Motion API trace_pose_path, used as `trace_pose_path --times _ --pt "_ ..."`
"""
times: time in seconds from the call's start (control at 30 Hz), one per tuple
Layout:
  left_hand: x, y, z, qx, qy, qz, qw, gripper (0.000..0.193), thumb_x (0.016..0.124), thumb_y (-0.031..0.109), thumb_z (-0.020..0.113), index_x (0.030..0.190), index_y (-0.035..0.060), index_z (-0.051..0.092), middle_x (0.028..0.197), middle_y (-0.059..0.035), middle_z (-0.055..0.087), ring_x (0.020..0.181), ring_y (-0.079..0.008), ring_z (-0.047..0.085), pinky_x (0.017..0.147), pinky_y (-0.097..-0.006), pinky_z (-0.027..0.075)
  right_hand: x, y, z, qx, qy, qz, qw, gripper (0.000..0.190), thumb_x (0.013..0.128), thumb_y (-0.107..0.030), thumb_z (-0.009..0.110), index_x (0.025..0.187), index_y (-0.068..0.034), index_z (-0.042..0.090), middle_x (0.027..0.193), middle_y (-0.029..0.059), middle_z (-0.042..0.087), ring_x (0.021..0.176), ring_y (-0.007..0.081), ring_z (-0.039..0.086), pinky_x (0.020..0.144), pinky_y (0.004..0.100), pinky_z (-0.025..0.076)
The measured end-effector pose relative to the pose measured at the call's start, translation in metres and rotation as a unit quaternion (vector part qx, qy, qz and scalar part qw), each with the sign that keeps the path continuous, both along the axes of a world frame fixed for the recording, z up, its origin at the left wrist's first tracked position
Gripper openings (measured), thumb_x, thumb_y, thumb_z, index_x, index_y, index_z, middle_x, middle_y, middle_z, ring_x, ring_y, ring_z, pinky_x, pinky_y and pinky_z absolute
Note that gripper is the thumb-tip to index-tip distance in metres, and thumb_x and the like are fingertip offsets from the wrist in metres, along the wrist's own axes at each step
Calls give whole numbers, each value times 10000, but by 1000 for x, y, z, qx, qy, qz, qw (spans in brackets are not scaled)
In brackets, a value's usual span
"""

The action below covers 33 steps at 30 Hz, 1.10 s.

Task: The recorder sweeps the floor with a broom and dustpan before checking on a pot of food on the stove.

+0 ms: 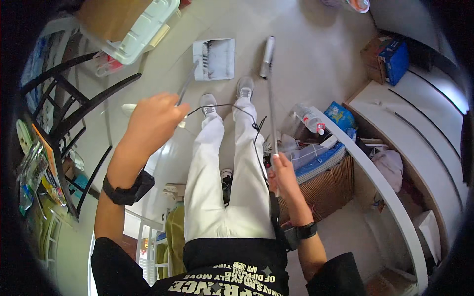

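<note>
My left hand (155, 113) is closed around the upper end of a long grey handle (187, 83). That handle runs down to a white dustpan (221, 59) with a row of comb teeth, lying on the tiled floor ahead of my shoes. In my right hand (284, 174) is the long thin pole (272, 111) of a floor broom. Its narrow grey head (267, 57) rests on the floor to the right of the dustpan; the bristles cannot be made out. A thin black cord (242, 108) hangs in a loop between my hands, across my legs.
At left stand a black-framed rack (70, 92) and a pale plastic lid (148, 29). To my right are a ribbed brown box (326, 181) holding clutter, a plastic bottle (309, 118) and a curving white edge (374, 174). A blue box (395, 63) sits farther right.
</note>
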<state>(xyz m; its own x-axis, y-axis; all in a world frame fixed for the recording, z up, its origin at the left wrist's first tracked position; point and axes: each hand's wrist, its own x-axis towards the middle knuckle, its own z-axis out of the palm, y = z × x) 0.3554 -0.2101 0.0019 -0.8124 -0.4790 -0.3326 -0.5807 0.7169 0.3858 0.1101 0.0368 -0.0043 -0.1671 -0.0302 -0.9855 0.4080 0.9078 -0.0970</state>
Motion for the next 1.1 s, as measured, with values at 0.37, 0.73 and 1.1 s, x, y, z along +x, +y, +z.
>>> trace_pose_path --times 0.37,0.73,1.1 --pt "9 -6 -3 -26 -13 -6 1000 71 703 63 620 764 97 605 692 -84 579 698 -279 619 573 -401 488 26 24 62 -64 17 -17 998 399 962 -208 471 1328 -47 461 589 -60 382 431 24 353 344 177 263" --pt "6 11 -6 -6 -45 38 998 82 706 103 647 776 109 606 702 -87 587 673 -289 617 564 -407 480 35 84 -26 -55 158 95 981 378 947 -224 485 1299 -88 457 513 -34 386 348 82 371 302 247 306" --pt "2 16 -2 21 -89 79 993 103 706 116 655 808 123 645 696 -91 605 640 -278 635 549 -407 501 51 26 34 -111 63 -98 987 407 933 -148 533 1325 -57 471 561 -67 416 402 27 348 339 188 259"
